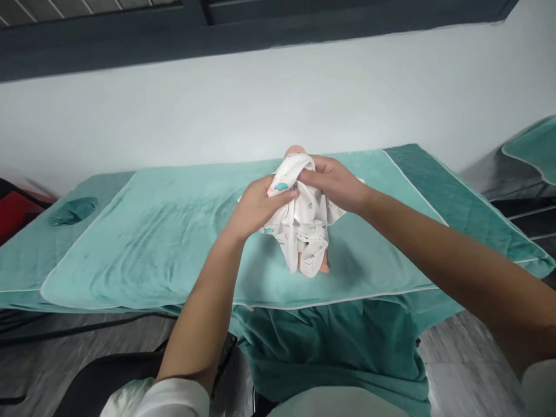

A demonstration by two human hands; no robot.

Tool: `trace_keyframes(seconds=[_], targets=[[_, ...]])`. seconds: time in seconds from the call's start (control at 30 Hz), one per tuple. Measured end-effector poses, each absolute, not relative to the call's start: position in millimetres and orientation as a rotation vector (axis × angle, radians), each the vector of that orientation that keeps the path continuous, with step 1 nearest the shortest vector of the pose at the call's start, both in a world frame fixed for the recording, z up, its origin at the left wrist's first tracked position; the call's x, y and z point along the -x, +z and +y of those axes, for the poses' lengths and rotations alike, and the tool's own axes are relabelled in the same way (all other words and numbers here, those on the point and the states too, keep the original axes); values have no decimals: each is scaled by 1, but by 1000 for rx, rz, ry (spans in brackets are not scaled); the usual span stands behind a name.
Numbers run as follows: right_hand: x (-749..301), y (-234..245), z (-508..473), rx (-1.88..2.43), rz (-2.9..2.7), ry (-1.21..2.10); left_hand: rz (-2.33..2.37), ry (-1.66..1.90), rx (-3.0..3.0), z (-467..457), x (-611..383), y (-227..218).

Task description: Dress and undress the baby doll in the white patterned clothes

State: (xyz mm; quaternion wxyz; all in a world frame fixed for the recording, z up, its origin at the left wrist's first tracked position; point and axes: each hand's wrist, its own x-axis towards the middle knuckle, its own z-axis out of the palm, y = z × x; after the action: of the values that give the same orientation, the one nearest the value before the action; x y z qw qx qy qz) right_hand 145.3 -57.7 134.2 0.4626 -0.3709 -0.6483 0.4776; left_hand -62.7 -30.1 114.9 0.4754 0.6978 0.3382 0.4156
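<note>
A baby doll (296,150) lies on the green-covered bed, the top of its head at the far side and a foot showing at the near side. White baby clothing (306,214) with small green prints covers most of its body and face. My left hand (259,205) grips the cloth near the doll's head, thumb on top. Across from it, my right hand (332,180) pinches the bunched upper edge of the same garment, its fingers partly tucked into the fold. The doll's arms and face are hidden under cloth and hands.
The bed (174,231) wears a light green sheet with white piping and has a face hole (73,211) at its left end. A white wall (260,104) stands behind it. A black chair (108,382) is at the lower left, and another green bed (536,147) at the right.
</note>
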Motion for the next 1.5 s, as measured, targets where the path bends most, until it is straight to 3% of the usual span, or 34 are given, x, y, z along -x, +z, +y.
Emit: trace_keyframes(seconds=[0.13,0.27,0.47,0.73,0.97,1.13,1.33,1.5], targets=[[-158,133,-55,1008,-1866,1326,695,1252,-1328,-25,51,103],[-160,127,-55,1044,-1867,1441,627,1156,-1094,-28,41,93],[-143,117,-59,928,-1460,1373,620,821,-1239,-35,45,89],[-156,109,-64,723,-1444,1599,553,1132,-1080,-25,50,86],[-154,116,-65,776,-1334,1484,483,1021,-1009,-21,46,99],[-145,113,-65,742,-1276,1367,587,748,-1199,-34,49,97],[-149,105,-69,864,-1435,1467,531,1004,-1073,-37,42,90],[-152,105,-75,1034,-1558,1518,539,959,-1030,-38,37,84]])
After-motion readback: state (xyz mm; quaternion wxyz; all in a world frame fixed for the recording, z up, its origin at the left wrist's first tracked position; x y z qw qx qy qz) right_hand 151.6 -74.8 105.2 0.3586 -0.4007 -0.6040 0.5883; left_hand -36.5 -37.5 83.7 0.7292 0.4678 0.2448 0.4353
